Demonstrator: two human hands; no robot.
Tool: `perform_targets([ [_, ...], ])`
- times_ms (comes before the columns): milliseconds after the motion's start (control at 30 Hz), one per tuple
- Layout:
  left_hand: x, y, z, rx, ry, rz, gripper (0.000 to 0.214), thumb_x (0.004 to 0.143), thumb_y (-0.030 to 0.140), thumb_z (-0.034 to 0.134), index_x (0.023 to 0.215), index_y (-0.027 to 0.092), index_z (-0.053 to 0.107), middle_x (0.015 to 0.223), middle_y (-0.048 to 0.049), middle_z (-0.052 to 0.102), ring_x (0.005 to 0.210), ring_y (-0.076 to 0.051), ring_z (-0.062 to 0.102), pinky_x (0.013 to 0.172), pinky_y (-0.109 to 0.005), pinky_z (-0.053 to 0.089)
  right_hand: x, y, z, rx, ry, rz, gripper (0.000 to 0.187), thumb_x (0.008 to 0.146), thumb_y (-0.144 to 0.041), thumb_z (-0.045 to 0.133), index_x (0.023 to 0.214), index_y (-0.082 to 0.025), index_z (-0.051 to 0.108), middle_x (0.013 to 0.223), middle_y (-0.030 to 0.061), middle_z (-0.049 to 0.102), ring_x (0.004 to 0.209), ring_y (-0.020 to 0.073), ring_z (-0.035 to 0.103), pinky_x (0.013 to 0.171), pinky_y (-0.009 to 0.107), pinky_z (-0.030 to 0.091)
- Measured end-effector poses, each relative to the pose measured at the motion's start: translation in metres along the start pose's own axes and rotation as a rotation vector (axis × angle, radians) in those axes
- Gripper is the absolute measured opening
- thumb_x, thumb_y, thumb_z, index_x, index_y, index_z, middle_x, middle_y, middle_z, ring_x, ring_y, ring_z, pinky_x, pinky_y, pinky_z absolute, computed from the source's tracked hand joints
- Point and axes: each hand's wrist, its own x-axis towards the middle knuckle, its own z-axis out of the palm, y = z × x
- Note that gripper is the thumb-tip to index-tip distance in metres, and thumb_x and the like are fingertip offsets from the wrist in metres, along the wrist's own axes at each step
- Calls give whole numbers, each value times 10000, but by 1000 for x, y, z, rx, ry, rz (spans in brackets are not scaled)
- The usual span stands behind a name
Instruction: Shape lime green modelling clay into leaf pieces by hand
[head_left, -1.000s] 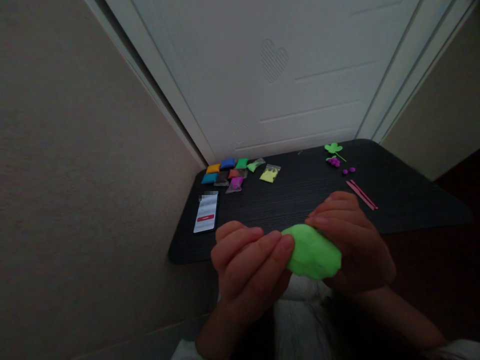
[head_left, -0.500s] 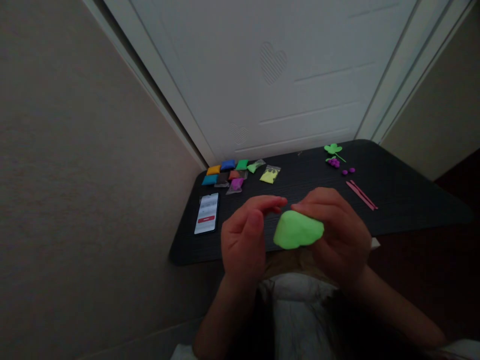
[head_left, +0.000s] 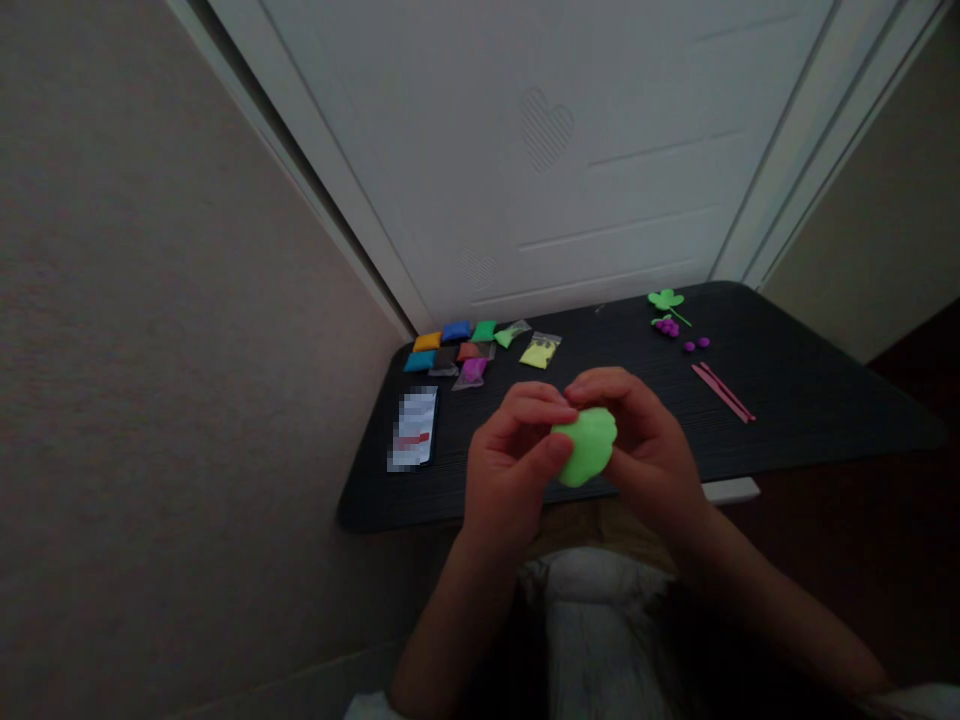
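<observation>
A lump of light green modelling clay (head_left: 589, 447) is held up between my two hands, over the near edge of the table. My left hand (head_left: 514, 455) pinches its left side, thumb in front and fingers behind. On the other side, my right hand (head_left: 645, 440) grips the clay with curled fingers along the top and the thumb low at its right edge. The fingertips of both hands come close together above the lump. Its back side is hidden.
On the dark table (head_left: 600, 385) lie several packets of coloured clay (head_left: 456, 331), a bag of yellow clay (head_left: 541, 350) and a phone (head_left: 413, 428). At the right are a green clover shape (head_left: 666, 299), a purple cluster (head_left: 667, 327), two purple balls (head_left: 697, 344) and pink sticks (head_left: 723, 391).
My left hand has moved right and closed on the green clay, which it did not grip before. The lump has shifted slightly left and looks rounder. My right hand has come inward.
</observation>
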Motion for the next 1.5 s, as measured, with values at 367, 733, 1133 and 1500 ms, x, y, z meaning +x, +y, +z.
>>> perform_targets([
  [367,-1,-1,2,-3,-45,82,199,659,368,574,758,197,599,753,-27,570,783,-151,519,738,-308,426,-3,2,4,-8,-28,-6,386,655,-194,569,1018,-261,457,1033,30,475,918,171,484,761,334,436],
  [733,-4,3,2,63,-98,118,249,762,354,428,761,197,620,812,-50,570,814,-172,517,762,-340,409,-7,1,8,-13,-11,-25,419,648,-213,573,1042,-278,446,1056,28,464,971,195,454,784,369,424],
  [1133,-3,1,-3,55,-128,115,267,713,422,475,707,178,582,764,-46,552,769,-166,511,748,-342,404,-7,1,10,-47,15,-74,400,640,-202,574,1018,-273,466,1036,30,469,987,202,442,844,405,384],
  [1500,-7,2,6,-8,-105,-10,239,725,391,437,704,176,539,673,-34,542,697,-158,502,698,-329,401,-7,0,8,-149,18,-94,405,641,-180,567,1023,-271,465,1052,38,470,1001,215,434,840,413,388],
])
